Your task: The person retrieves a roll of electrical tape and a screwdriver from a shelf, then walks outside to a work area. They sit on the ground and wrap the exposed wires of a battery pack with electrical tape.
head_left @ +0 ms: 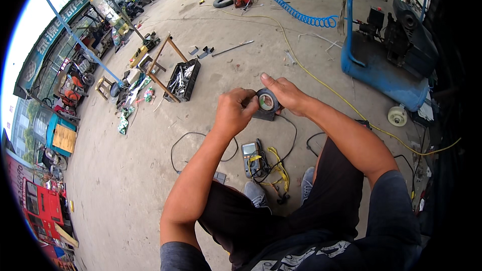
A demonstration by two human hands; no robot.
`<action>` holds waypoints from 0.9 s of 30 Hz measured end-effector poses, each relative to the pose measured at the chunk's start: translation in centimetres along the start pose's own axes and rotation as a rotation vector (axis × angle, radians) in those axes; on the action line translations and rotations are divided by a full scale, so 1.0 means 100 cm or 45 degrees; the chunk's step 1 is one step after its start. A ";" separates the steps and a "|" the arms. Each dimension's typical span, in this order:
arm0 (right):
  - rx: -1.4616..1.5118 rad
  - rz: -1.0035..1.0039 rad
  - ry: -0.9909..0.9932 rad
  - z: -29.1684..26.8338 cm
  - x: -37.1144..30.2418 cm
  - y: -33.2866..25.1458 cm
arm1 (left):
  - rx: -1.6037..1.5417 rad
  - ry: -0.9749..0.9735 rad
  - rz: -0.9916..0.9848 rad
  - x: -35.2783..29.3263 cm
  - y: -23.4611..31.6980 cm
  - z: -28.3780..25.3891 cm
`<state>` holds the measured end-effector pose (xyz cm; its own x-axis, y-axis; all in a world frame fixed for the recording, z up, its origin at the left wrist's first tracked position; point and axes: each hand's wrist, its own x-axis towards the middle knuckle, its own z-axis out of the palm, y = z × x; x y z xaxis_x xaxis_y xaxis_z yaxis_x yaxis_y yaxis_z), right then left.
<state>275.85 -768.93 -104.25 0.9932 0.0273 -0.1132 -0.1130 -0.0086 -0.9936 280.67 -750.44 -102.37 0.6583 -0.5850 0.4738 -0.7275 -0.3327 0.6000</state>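
Note:
A roll of black tape (267, 101) is held up between both hands above the concrete floor. My right hand (283, 92) grips the roll from the right, fingers curled over its rim. My left hand (234, 112) pinches the roll's left side, near the tape's edge. Below the roll hangs a small dark box (264, 115) with a black cable (287, 145) trailing from it. On the floor under my hands lies a grey multimeter (249, 156) with yellow and black leads (277, 166). My grey shoes (256, 193) stand beside it.
A blue air compressor (381, 65) stands at the right with a coiled blue hose (296, 12). A black crate of parts (183, 79) and a wooden frame (163, 65) lie at the left. A yellow cord (321, 83) crosses the floor. A tyre (224, 1) lies at the back.

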 end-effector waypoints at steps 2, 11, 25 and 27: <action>0.000 0.000 -0.003 0.000 0.001 0.002 | -0.006 -0.008 0.001 -0.001 0.000 0.000; -0.025 -0.034 0.008 0.001 0.003 0.006 | -0.019 -0.005 -0.021 -0.001 -0.004 0.002; -0.003 0.027 0.034 0.008 0.002 0.006 | 0.143 0.076 0.095 0.001 0.000 0.006; 0.011 0.047 0.034 0.009 0.000 0.001 | 0.137 0.080 0.081 0.001 -0.003 0.006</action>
<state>275.83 -767.99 -104.38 0.9887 0.0005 -0.1498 -0.1498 -0.0002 -0.9887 280.89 -750.85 -102.88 0.6182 -0.5613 0.5502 -0.7827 -0.3757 0.4962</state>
